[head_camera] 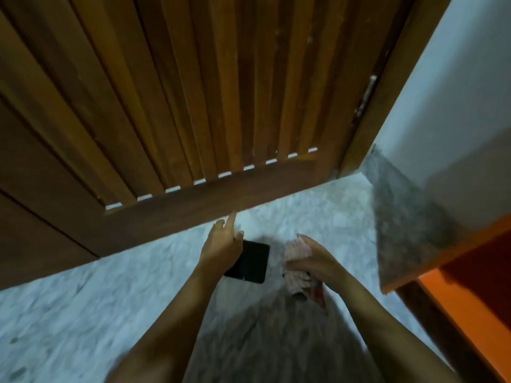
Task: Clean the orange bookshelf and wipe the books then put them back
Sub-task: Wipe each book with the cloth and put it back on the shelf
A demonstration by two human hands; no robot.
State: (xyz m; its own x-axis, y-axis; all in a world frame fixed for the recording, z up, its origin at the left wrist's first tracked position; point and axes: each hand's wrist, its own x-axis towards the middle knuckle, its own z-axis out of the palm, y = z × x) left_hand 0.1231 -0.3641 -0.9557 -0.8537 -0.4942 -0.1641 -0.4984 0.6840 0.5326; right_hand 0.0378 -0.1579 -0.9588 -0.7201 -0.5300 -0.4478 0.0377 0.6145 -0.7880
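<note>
My left hand (222,244) hovers over the floor with its fingers spread, holding nothing. Just under and to the right of it, a flat black rectangular object (253,264), like a phone or thin book, lies on the floor, partly covered by the hand. My right hand (312,261) is closed around a pale pink striped cloth (297,252), whose bunched end hangs below the wrist. The orange bookshelf (470,308) shows only as a corner at the lower right edge. No books on it are visible.
A slatted brown wooden door (193,106) fills the upper left, its bottom rail close to my left fingertips. The floor (83,313) is pale marbled tile. A grey stone skirting (401,217) and white wall (456,92) stand at the right.
</note>
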